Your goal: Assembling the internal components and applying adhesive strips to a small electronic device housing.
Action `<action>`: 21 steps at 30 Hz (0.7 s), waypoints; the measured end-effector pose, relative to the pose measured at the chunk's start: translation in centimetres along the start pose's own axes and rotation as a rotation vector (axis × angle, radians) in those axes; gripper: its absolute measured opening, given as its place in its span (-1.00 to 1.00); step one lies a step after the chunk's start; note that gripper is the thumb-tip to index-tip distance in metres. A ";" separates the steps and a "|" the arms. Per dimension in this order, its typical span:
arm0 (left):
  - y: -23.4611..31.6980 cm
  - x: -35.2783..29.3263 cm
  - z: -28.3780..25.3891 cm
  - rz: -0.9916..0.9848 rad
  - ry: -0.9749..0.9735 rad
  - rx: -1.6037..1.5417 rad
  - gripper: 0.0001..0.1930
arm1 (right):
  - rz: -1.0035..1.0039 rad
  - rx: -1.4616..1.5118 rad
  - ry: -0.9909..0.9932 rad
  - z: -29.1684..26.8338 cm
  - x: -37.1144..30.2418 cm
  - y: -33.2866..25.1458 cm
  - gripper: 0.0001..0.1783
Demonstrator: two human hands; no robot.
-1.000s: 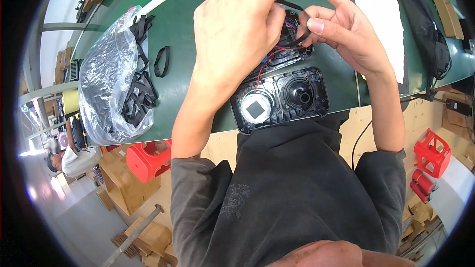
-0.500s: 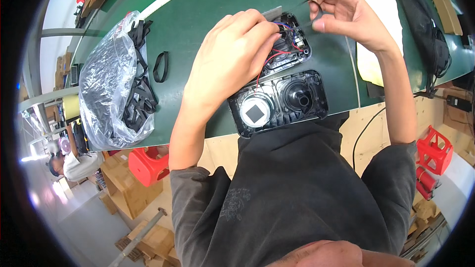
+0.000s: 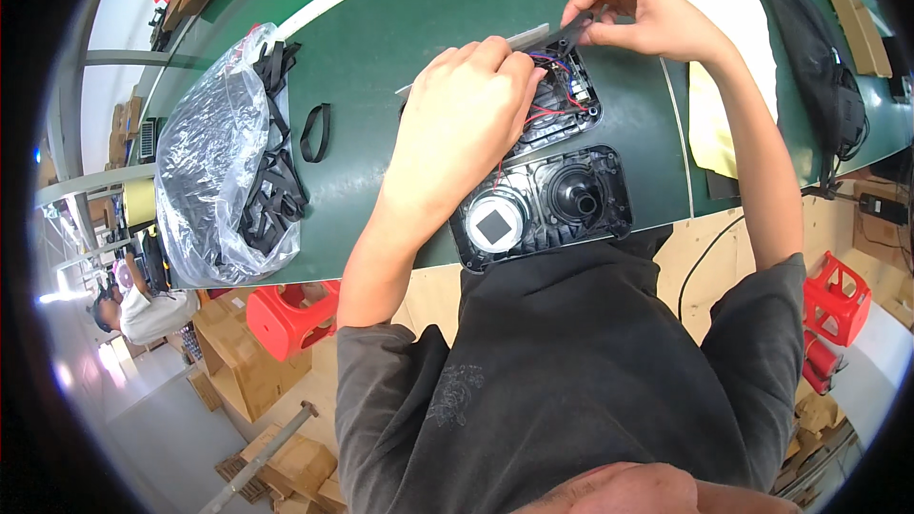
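Note:
A black plastic housing half (image 3: 592,107) with red and blue wires (image 3: 571,86) lies open on the green table. My left hand (image 3: 466,119) is over its left part, fingers bent and pressed together; what they grip is hidden. Between thumb and fingers, my right hand (image 3: 624,19) pinches a black strap (image 3: 571,35) at the housing's upper right corner. The strap runs toward my left fingertips. Nearer to me lies a second housing half (image 3: 609,214), bearing a round white-backed speaker (image 3: 495,225) and a black round fitting (image 3: 576,196). A grey flat piece (image 3: 528,36) shows behind my left hand.
On the left, a clear plastic bag (image 3: 205,167) holds several black straps; one loose strap loop (image 3: 315,131) lies beside it. Pale yellow sheet (image 3: 705,67) and black bag (image 3: 809,67) are at right. Red stools (image 3: 286,319) stand below the table. A person (image 3: 157,314) is farther left.
My right hand has moved slightly left and down, bringing the strap to the housing's corner. My left hand has shifted a little right and down, and more of the grey piece shows.

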State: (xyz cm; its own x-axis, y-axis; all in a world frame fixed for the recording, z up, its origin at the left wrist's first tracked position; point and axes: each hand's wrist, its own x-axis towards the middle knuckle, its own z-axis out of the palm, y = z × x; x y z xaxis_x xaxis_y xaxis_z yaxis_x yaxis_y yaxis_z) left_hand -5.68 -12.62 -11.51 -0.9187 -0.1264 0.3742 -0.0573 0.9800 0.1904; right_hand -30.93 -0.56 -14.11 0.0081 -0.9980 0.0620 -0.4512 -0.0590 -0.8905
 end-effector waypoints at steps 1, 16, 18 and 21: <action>0.1 -0.1 -0.1 0.001 0.012 0.001 -0.86 | -0.002 0.002 -0.005 0.0 0.0 -0.3 -0.73; 0.5 -0.6 -0.3 -0.067 -0.064 -0.002 -0.88 | -0.039 -0.143 -0.028 0.1 0.6 0.5 -0.80; 0.4 -0.6 -0.2 -0.065 -0.062 -0.001 -0.87 | -0.067 -0.156 0.022 0.8 0.4 0.9 -0.80; 0.5 -0.5 -0.3 -0.046 -0.057 0.000 -0.87 | -0.070 -0.121 0.060 1.3 0.0 0.9 -0.81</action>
State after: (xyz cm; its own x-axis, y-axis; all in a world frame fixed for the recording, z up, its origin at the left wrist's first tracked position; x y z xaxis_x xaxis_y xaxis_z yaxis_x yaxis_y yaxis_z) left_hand -5.10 -12.06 -11.30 -0.9358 -0.1625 0.3128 -0.0999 0.9733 0.2065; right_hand -30.16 -0.60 -15.49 -0.0086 -0.9884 0.1519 -0.5559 -0.1216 -0.8223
